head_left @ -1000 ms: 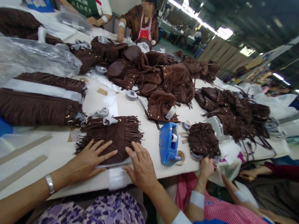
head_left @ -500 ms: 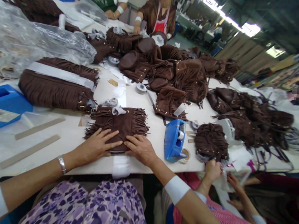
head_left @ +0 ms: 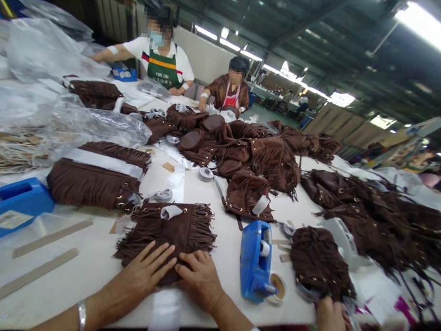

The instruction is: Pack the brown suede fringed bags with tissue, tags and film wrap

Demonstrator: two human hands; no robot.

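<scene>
A dark brown fringed bag lies flat on the table in front of me, with a curl of white wrapping at its far edge. My left hand rests on the bag's near left part, fingers stretched out and pressed flat. Beside it, my right hand lies on the near right part with its fingers loosely bent, palm down. Neither hand grasps anything. A strip of white material sticks out below the bag at the table edge.
A blue tape dispenser and a tape roll stand right of the bag. Another blue dispenser sits left, near grey strips. Brown bags are heaped behind. At right, a co-worker's hand touches a small brown bag.
The head view has tilted up, so the table sits lower and more of the room shows. Both hands stay on the bag; the right hand's fingers look a little more bent.
</scene>
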